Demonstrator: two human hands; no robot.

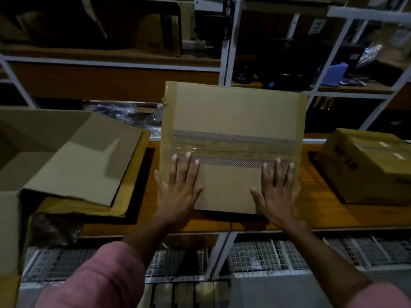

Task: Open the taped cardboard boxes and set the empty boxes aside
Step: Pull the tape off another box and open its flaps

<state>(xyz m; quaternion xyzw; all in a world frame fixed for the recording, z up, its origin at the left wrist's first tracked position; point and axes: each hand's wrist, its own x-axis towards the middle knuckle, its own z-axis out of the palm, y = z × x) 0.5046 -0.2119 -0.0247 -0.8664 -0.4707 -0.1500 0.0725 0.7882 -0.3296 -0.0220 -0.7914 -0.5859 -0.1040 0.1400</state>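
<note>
Left hand point(178, 187): flat, fingers spread, pressing near half of taped box point(232, 121); grasps nothing. Right hand point(275, 192): likewise flat, released. Taped box: on wooden shelf point(315, 210), long axis and tape seam point(233, 148) running left-right. Opened box point(73, 152) to its left; sealed box point(364, 165) to its right.

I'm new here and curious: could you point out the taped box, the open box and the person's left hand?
taped box point(233, 112): head view, bare top panel.
open box point(89, 156): head view, its raised flap.
left hand point(178, 187): head view, back of hand.
</note>
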